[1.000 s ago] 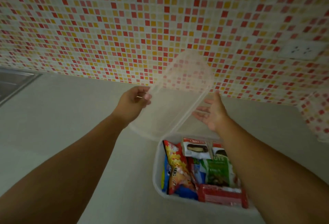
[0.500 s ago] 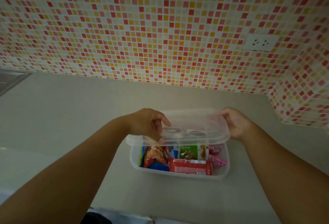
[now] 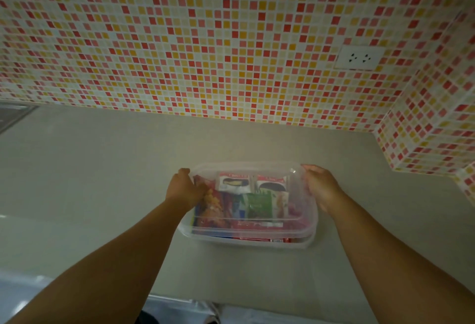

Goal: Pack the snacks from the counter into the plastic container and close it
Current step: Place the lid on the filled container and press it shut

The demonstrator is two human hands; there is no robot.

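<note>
A clear plastic container (image 3: pixel 305 242) stands on the pale counter, filled with several snack packets (image 3: pixel 258 205) in red, orange, green and blue. A clear lid (image 3: pixel 246 169) lies flat on top of it, covering the snacks. My left hand (image 3: pixel 183 190) grips the lid's left edge. My right hand (image 3: pixel 320 187) grips the lid's right edge, fingers curled over the rim. Whether the lid is snapped down I cannot tell.
The counter (image 3: pixel 102 182) runs to a mosaic-tiled wall behind, which turns a corner at the right (image 3: pixel 424 143). A white wall socket (image 3: pixel 358 58) sits upper right. A steel sink edge (image 3: pixel 12 115) shows at the far left. The counter's front edge is near my body.
The lid was held up tilted in the air, then came down over the container. Now it lies flat on the rim with both hands on its ends.
</note>
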